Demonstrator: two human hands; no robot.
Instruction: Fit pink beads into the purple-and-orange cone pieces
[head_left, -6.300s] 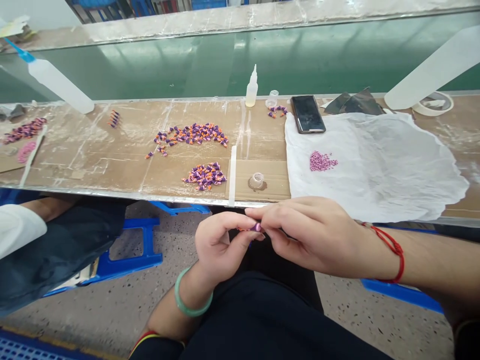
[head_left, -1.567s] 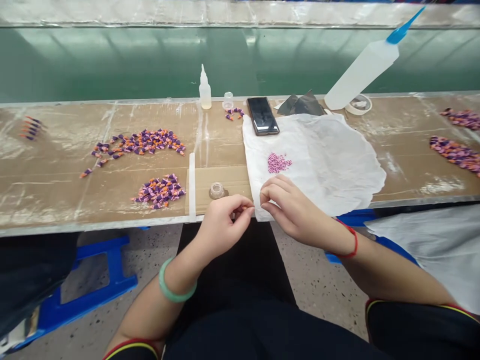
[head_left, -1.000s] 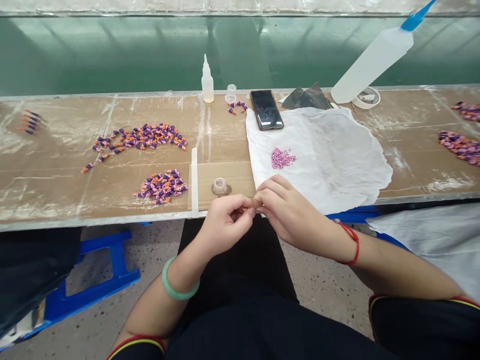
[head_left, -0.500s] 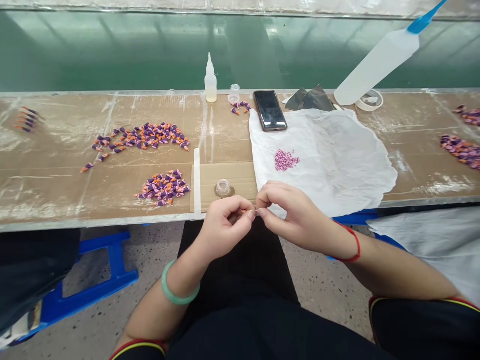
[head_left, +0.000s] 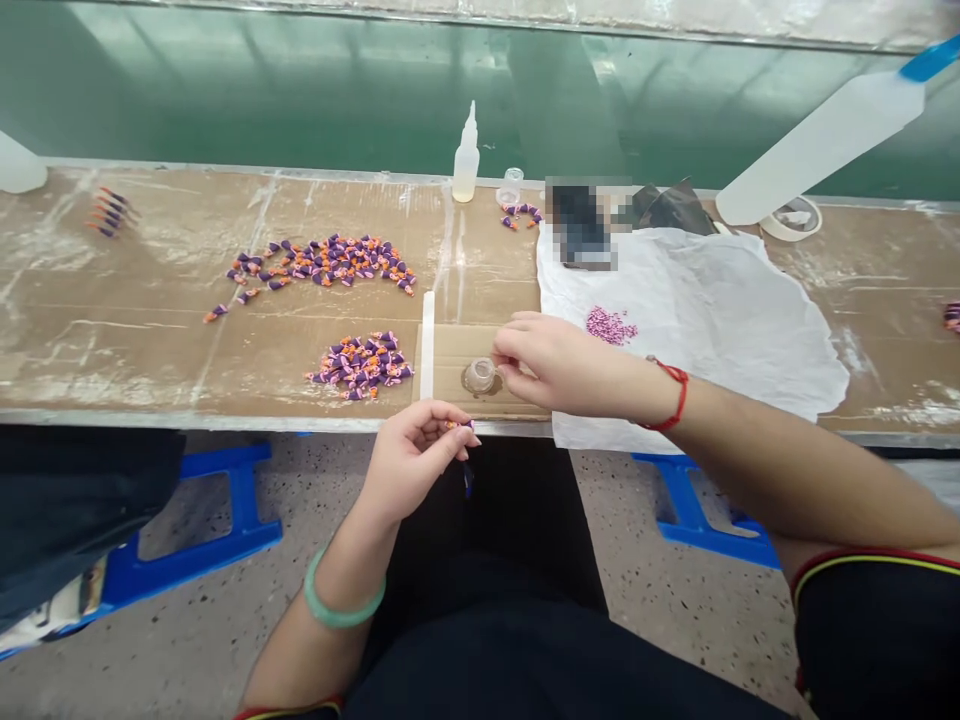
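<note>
Purple-and-orange piece (head_left: 460,425) pinched in our left hand (head_left: 405,458), right hand (head_left: 553,366) beside the clear cup (head_left: 480,376)

Taking the cup as the middle of the dial, with twelve o'clock away from us, we have the piece at seven, just off the near edge of the table (head_left: 142,340). The left thumb and forefinger are closed on it, with little of it showing between the tips. Our right hand comes in from three, fingers curled close together right by the cup's rim; we cannot tell whether the tips meet or have hold of anything.

The cup sits on a cardboard pad (head_left: 450,345). Similar pieces lie in a near pile (head_left: 360,366) at nine and a far pile (head_left: 345,260) at ten. Pink beads (head_left: 611,325) lie on a white cloth (head_left: 720,300) between two and three.

We judge the piece very light and fairly stiff, with a smooth skin that might slip, and perhaps fragile at its narrow parts. We would hold it by the thicker purple body, lightly, between thumb and forefinger pads, leaving the ends free of pressure.
</note>
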